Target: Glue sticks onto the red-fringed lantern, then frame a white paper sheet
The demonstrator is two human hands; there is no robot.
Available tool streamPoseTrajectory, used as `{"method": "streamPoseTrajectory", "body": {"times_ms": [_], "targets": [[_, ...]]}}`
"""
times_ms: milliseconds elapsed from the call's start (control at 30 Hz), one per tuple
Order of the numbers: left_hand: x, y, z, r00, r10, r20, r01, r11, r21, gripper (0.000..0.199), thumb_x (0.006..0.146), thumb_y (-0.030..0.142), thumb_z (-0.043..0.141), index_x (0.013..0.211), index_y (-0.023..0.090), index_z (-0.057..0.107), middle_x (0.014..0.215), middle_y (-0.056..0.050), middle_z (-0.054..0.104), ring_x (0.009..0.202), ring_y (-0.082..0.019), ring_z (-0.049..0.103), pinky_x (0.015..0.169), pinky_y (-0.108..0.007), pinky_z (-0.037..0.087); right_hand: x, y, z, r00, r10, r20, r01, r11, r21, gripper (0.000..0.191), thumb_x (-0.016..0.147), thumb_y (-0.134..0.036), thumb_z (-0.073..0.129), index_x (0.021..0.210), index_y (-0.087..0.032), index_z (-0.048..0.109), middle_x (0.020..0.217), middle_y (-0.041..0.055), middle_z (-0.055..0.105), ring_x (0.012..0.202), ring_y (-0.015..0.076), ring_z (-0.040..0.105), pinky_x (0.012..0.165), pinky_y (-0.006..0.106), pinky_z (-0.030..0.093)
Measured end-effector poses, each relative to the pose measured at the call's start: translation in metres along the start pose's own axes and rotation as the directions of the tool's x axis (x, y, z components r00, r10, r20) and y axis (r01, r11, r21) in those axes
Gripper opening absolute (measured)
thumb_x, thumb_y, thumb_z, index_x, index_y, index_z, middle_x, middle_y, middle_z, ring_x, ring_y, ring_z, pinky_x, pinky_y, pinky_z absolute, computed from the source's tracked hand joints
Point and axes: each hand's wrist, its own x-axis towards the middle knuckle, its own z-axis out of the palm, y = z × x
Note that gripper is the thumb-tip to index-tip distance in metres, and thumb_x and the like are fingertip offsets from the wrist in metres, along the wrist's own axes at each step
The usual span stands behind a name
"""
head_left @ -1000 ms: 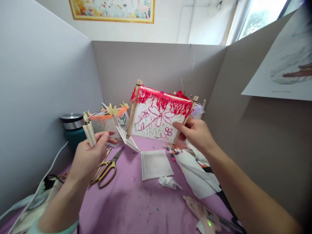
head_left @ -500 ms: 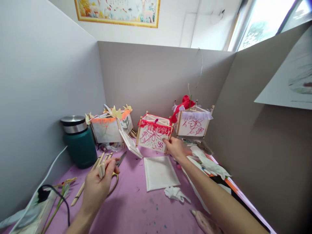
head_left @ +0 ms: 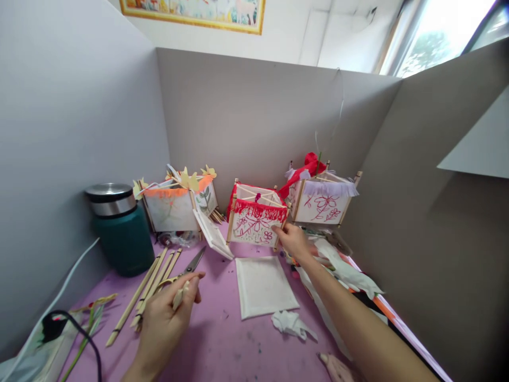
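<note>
My right hand (head_left: 295,242) pinches the lower right corner of a square lantern (head_left: 258,225) with a red fringe and red flower drawings, standing at the middle back of the table. Closed around a short pale stick-like piece (head_left: 181,294), my left hand (head_left: 169,313) hovers at the lower left; most of the piece is hidden in the fist. Scissors (head_left: 194,261) lie just beyond that hand, their handles partly covered. Several wooden sticks (head_left: 137,302) with dark bands rest left of it. A white framed panel (head_left: 266,286) lies flat between my arms, and another white panel (head_left: 212,233) leans near the lantern.
An orange-trimmed lantern (head_left: 170,212) stands at the back left beside a green thermos (head_left: 123,239). Another lantern (head_left: 324,204) with a lilac fringe is at the back right. Crumpled white tissue (head_left: 292,323) lies near the panel. Grey partitions (head_left: 254,116) enclose the purple table (head_left: 226,339).
My left hand has lowered slightly and turned, uncovering more of the sticks and scissors. The red-fringed lantern is turned a little, with my right hand still on its corner. The view has shifted slightly.
</note>
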Motion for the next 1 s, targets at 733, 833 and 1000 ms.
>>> {"method": "streamPoseTrajectory", "body": {"times_ms": [733,833,1000], "targets": [[-0.007,0.005,-0.004,0.977,0.204,-0.066,-0.209,0.976,-0.066,0.02,0.087,0.024,0.049,0.093,0.02,0.067,0.068,0.0,0.066,0.059,-0.011,0.06,0.057,-0.02,0.045,0.003,0.052,-0.018,0.96,0.151,0.236,-0.252,0.83,0.497,0.051,0.056,-0.06,0.071,0.077,-0.015,0.061,0.062,0.0044,0.063,0.046,0.014,0.052,0.043,0.025,0.038],[-0.007,0.008,-0.006,0.97,0.229,-0.083,-0.234,0.971,-0.045,0.021,0.087,0.024,0.049,0.092,0.019,0.068,0.071,-0.001,0.068,0.06,-0.012,0.062,0.055,-0.02,0.045,0.011,0.057,-0.007,0.973,0.146,0.178,-0.212,0.867,0.451,0.049,0.058,-0.06,0.069,0.075,-0.015,0.061,0.057,0.0023,0.061,0.045,0.0137,0.051,0.042,0.025,0.036],[-0.007,0.009,-0.007,0.955,0.276,-0.112,-0.28,0.959,-0.029,0.023,0.087,0.025,0.048,0.093,0.018,0.069,0.071,-0.002,0.069,0.058,-0.013,0.062,0.052,-0.02,0.046,0.021,0.055,0.006,0.982,0.145,0.123,-0.182,0.901,0.394,0.045,0.062,-0.059,0.065,0.073,-0.015,0.062,0.05,-0.0002,0.057,0.043,0.0137,0.049,0.043,0.025,0.035]]}}
